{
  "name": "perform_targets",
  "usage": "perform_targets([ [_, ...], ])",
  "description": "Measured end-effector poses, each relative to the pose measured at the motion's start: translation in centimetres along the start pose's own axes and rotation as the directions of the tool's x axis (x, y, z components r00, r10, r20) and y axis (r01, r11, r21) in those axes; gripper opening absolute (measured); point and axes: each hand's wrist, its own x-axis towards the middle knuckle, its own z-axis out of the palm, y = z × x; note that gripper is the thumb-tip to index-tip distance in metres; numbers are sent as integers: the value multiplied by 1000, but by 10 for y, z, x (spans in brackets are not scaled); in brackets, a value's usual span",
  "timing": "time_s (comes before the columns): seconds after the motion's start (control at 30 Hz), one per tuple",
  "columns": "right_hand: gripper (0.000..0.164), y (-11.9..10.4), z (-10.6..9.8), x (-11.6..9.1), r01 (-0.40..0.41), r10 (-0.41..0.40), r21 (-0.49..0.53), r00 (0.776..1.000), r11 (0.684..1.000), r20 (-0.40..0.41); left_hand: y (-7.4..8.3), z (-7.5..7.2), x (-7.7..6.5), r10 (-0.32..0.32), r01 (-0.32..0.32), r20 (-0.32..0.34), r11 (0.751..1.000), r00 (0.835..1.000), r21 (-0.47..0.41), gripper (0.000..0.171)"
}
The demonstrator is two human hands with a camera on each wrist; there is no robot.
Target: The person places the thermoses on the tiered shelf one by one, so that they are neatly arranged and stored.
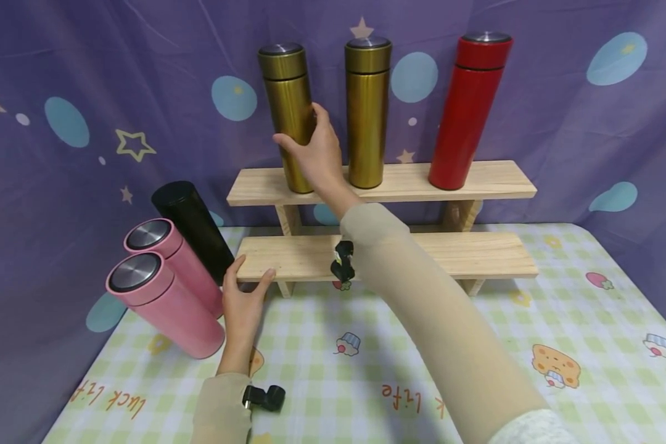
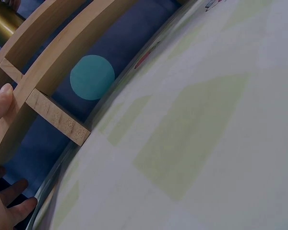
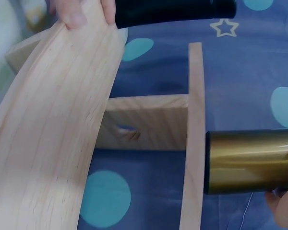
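On the left of the upper board stands a gold thermos flask (image 1: 287, 98), which my right hand (image 1: 319, 151) holds from its right side, thumb across the front. The flask's base meets the board in the right wrist view. A second gold flask (image 1: 368, 117) is just right of that hand, and a red flask (image 1: 468, 111) stands farther right. My left hand (image 1: 244, 308) grips the left end of the lower board of a two-tier wooden shelf (image 1: 288, 256), thumb on its front edge. In the left wrist view its other fingers (image 2: 19, 211) show below the board.
Two pink flasks (image 1: 169, 308) (image 1: 185, 265) and a black cylinder (image 1: 194, 228) stand left of the shelf, close to my left hand. A checked cloth (image 1: 322, 370) covers the table. Behind the shelf hangs a purple patterned curtain (image 1: 161, 80).
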Motion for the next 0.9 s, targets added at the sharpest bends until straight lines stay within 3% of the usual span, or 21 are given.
perform_targets([
  [0.27, 78, 1, -7, -4, -10, 9, 29, 1000, 1000, 16, 0, 0, 1, 8, -8, -6, 1000, 1000, 5, 75],
  [0.43, 71, 3, -13, -11, 36, -37, 88, 999, 995, 7, 0, -1, 0, 6, -6, -3, 1000, 1000, 0, 76],
  [0.9, 67, 7, -44, -54, 101, -124, 194, 986, 976, 112, 0, -1, 1, 9, -9, -1, 1000, 1000, -9, 75],
])
